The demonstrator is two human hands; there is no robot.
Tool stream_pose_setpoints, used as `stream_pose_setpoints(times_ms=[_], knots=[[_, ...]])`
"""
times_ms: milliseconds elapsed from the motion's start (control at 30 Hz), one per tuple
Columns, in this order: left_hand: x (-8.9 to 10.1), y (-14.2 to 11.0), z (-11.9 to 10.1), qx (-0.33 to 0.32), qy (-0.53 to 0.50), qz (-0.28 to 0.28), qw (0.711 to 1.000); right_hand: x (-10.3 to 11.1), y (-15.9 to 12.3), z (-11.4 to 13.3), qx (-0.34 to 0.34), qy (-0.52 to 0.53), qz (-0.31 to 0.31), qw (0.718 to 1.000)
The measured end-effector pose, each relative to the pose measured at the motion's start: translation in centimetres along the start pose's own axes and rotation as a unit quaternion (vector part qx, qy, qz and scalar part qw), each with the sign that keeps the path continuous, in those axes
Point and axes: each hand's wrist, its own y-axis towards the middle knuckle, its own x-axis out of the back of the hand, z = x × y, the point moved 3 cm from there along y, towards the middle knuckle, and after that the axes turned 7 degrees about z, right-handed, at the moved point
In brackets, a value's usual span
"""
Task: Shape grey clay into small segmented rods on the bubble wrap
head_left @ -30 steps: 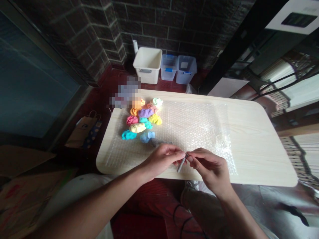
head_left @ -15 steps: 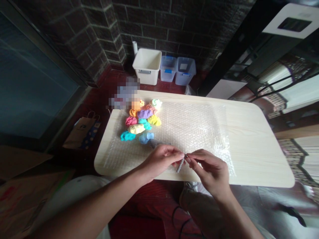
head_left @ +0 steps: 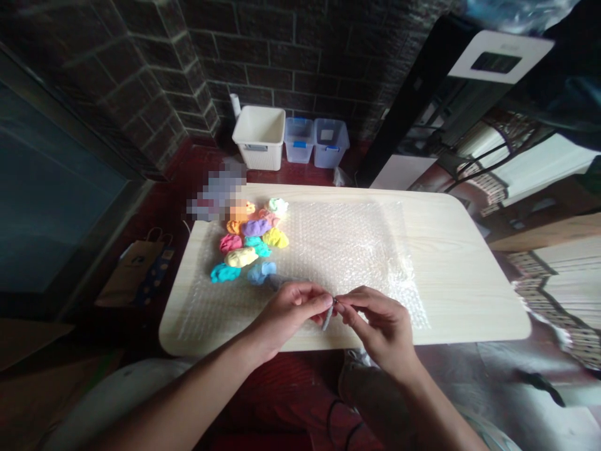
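Note:
My left hand (head_left: 300, 310) pinches a thin grey strip (head_left: 327, 318), which looks like rolled modelling clay and hangs slanting below the fingertips. My right hand (head_left: 378, 319) meets it from the right, thumb and forefinger pressed together on a tiny dark bit (head_left: 335, 301) at the strip's upper end. That bit is too small to name. Beyond my left hand lies a grey-blue lump (head_left: 277, 282), partly hidden by the hand, touching a light blue lump (head_left: 260, 272). Several coloured clay-like lumps sit farther back, among them a cream one (head_left: 241, 257), a purple one (head_left: 256, 227) and a yellow one (head_left: 275, 238).
Bubble wrap (head_left: 347, 250) covers much of the pale wooden table (head_left: 451, 263). On the floor behind it stand a white bin (head_left: 258, 141) and two clear plastic boxes, one of them a right-hand box (head_left: 331, 144). A paper bag (head_left: 131, 269) is at the left.
The view has shifted, so the table and both hands appear farther left and slightly lower. Both hands keep their pinch around the grey strip.

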Motion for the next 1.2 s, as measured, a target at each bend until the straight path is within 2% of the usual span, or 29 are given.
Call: stream_pose_setpoints(times_ms=[367,767,1033,1200], knots=[[0.1,0.0,-0.5,-0.021,0.059,-0.029,0.998,-0.1,0.2,0.5,-0.008,-0.028,0.001,1.000],[0.0,-0.2,-0.6,-0.011,0.074,-0.026,0.997,-0.1,0.1,0.5,-0.023,-0.028,-0.001,0.999],[0.1,-0.3,-0.7,-0.047,0.080,-0.038,0.995,-0.2,-0.1,-0.4,-0.118,0.078,-0.031,0.990],[0.2,-0.2,-0.4,-0.072,0.112,-0.020,0.991,-0.4,0.1,-0.8,-0.162,0.129,-0.029,0.978]])
